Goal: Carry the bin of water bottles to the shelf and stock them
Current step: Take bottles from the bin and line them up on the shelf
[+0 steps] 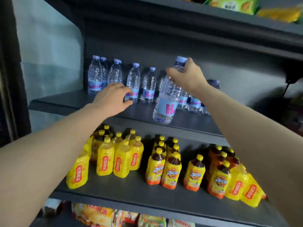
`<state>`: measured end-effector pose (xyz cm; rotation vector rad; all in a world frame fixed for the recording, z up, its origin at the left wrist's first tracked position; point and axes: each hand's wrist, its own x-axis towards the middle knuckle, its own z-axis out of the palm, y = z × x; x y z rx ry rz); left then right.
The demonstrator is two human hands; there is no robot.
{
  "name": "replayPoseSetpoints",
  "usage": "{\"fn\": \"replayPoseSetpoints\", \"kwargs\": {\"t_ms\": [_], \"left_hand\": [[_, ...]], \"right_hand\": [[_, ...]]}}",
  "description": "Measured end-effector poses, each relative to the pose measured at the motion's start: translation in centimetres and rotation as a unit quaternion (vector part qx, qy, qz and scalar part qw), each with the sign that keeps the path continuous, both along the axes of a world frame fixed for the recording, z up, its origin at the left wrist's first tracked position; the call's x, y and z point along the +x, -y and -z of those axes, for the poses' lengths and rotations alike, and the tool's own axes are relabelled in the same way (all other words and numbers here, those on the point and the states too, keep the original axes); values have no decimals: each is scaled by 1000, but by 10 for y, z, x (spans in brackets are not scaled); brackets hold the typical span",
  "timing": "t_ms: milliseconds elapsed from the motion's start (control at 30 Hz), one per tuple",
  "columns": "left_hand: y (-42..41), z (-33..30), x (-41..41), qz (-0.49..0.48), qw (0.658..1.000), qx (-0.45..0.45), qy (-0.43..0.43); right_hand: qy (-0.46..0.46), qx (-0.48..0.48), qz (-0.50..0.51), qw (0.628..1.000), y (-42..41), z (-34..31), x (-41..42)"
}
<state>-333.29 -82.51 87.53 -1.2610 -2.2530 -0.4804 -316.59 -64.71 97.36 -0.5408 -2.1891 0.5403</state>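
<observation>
Water bottle is held by its neck in the right hand, fingers curled below the cap, its base hanging just above the shelf edge. Its long axis is near upright, cap up and tilted slightly right. A standing bottle is touched by the left hand, fingers loosely curled beside it; whether it is gripped cannot be told. If the hung bottle is swung inward, the row behind could be toppled; if set too near the edge, it could fall
</observation>
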Motion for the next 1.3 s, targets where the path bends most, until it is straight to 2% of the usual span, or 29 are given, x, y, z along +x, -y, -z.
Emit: {"fn": "replayPoseSetpoints", "kwargs": {"t_ms": [200,367,500,700,833,933,1100,1300], "left_hand": [[-59,-7,-47,-69,997,14,26],[-101,14,-79,-117,992,-9,53],[-124,25,-97,-123,988,-3,90],[-149,34,-113,-110,988,8,113],[-157,38,-122,-76,987,-5,144],[-159,36,-127,-76,985,-7,154],[-156,35,-126,-76,986,4,148],[-153,36,-126,-66,987,14,147]], "right_hand": [[47,67,35,996,-64,-5,-70],[83,58,13,995,-106,16,-128],[71,46,-1,996,-123,28,-164],[75,-46,-88,992,-136,43,-187],[127,-157,-194,960,-158,56,-177],[161,-177,-234,942,-167,59,-172],[124,-101,-117,980,-155,63,-186],[120,-108,-49,986,-144,70,-198]]}}
